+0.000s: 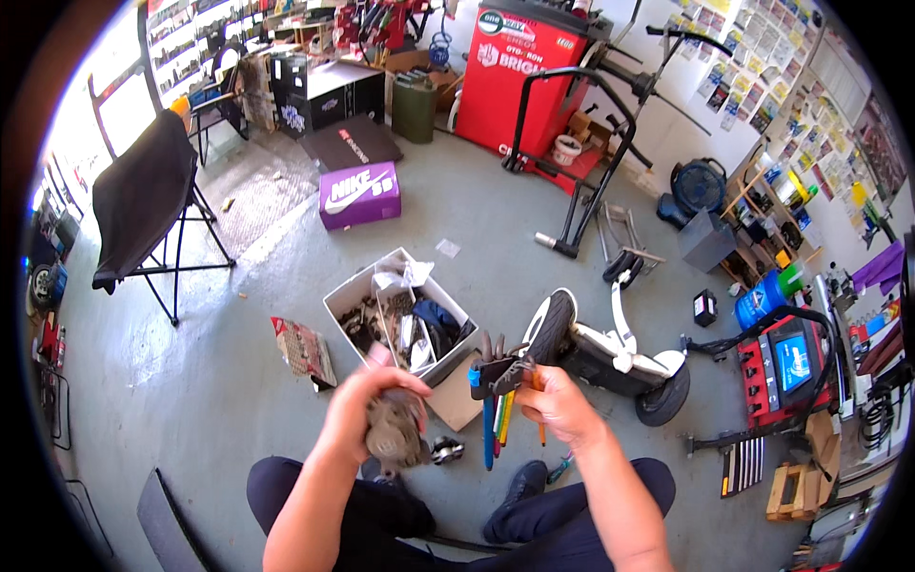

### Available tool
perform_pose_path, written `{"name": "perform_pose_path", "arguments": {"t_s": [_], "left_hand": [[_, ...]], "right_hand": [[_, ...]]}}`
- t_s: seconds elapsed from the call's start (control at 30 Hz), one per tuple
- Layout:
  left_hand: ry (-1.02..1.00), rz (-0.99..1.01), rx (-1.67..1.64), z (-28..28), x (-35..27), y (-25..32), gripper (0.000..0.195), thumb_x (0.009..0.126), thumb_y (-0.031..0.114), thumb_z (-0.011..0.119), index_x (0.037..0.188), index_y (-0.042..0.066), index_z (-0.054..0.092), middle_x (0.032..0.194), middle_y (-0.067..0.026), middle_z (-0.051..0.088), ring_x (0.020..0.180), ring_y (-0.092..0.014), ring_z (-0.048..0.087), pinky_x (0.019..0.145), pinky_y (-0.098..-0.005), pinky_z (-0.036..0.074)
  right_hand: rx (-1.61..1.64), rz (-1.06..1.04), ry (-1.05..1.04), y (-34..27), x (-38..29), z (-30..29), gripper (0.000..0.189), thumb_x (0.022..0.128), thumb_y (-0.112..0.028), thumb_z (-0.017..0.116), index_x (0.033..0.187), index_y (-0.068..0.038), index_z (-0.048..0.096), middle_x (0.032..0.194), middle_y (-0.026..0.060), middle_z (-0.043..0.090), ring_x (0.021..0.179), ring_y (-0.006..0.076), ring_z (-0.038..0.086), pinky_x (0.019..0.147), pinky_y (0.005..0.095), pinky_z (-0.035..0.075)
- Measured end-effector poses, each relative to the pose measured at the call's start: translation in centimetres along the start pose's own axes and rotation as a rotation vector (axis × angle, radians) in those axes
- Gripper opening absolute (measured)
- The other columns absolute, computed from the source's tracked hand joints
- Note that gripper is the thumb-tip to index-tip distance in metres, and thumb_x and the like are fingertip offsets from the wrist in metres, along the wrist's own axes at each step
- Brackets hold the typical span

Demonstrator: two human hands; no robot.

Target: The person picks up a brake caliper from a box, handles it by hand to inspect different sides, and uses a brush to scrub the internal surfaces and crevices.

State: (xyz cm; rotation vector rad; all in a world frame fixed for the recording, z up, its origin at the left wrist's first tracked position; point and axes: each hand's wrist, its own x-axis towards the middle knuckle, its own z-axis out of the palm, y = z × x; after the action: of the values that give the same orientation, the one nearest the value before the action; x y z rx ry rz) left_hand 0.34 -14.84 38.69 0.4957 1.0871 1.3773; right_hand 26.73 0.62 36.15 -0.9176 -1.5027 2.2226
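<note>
My left hand [357, 411] holds a dusty grey-brown metal part [394, 432], blurred, with its far side hidden by the fingers. My right hand [557, 404] grips a folding hex key set [497, 375] with a dark body and several coloured keys pointing down, one of them orange. Beyond both hands a white divided box [400, 318] holds small metal parts, plastic bags and dark blue cloth. On the floor between my feet lies a small black and silver part [447, 450]. A teal-handled tool [560, 468] lies beside my right shoe.
A white and black electric scooter [611, 357] lies at the right, near a red machine with a screen [790, 361]. A red and tan bag [304, 350] stands left of the box. Farther off are a purple shoe box [361, 194], a folding chair [146, 200] and a black metal stand [629, 136].
</note>
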Motion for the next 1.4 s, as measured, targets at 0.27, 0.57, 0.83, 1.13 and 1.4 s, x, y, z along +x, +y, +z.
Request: {"name": "perform_pose_path", "arguments": {"t_s": [0.27, 0.57, 0.83, 1.13, 1.4], "left_hand": [[-0.288, 0.083, 0.664, 2.8, 0.4, -7.3, 0.049, 0.098, 0.049, 0.073, 0.123, 0.006, 0.068, 0.093, -0.0056, 0.073, 0.084, -0.017, 0.063, 0.078, -0.0350, 0.052], [-0.029, 0.029, 0.843, 5.8, -1.2, -4.8, 0.051, 0.100, 0.030, 0.069, 0.148, 0.014, 0.061, 0.118, -0.0125, 0.076, 0.109, -0.026, 0.072, 0.098, -0.0401, 0.053], [-0.289, -0.023, 0.902, 5.8, -1.6, -3.0, 0.042, 0.102, 0.038, 0.070, 0.136, 0.014, 0.070, 0.108, -0.0115, 0.078, 0.100, -0.028, 0.074, 0.090, -0.0387, 0.056], [-0.331, -0.380, 0.874, 4.6, -0.7, -6.3, 0.056, 0.100, 0.056, 0.066, 0.136, 0.014, 0.068, 0.107, -0.0178, 0.076, 0.107, -0.035, 0.071, 0.097, -0.0424, 0.052], [-0.245, -0.252, 1.069, 6.4, -0.5, -6.9, 0.052, 0.099, 0.060, 0.059, 0.121, 0.016, 0.075, 0.103, -0.0229, 0.076, 0.104, -0.043, 0.071, 0.092, -0.0495, 0.055]], "right_hand": [[-0.122, 0.125, -0.239, -3.0, -1.9, 2.1, 0.033, 0.098, -0.007, 0.074, 0.130, 0.000, 0.070, 0.107, 0.0005, 0.074, 0.095, 0.0063, 0.064, 0.088, 0.0235, 0.051], [-0.654, -0.276, -0.078, -5.4, -5.5, 2.7, 0.076, 0.079, -0.028, 0.096, 0.139, -0.002, 0.057, 0.122, 0.0058, 0.062, 0.092, 0.0092, 0.063, 0.081, 0.0266, 0.055], [-0.440, -0.142, 0.162, -3.5, -4.1, -0.4, 0.034, 0.092, -0.016, 0.084, 0.121, -0.006, 0.068, 0.090, -0.0021, 0.064, 0.072, 0.0019, 0.048, 0.062, 0.0221, 0.041], [-0.672, -0.472, 0.341, -6.2, -5.5, -1.3, 0.018, 0.106, -0.013, 0.068, 0.118, 0.000, 0.071, 0.093, 0.0021, 0.068, 0.082, 0.0081, 0.060, 0.074, 0.0273, 0.051], [-0.225, -0.509, 0.343, -5.6, -7.2, 1.5, 0.010, 0.098, -0.003, 0.076, 0.102, 0.005, 0.075, 0.102, 0.0135, 0.077, 0.081, 0.0135, 0.074, 0.074, 0.0255, 0.061]]}}
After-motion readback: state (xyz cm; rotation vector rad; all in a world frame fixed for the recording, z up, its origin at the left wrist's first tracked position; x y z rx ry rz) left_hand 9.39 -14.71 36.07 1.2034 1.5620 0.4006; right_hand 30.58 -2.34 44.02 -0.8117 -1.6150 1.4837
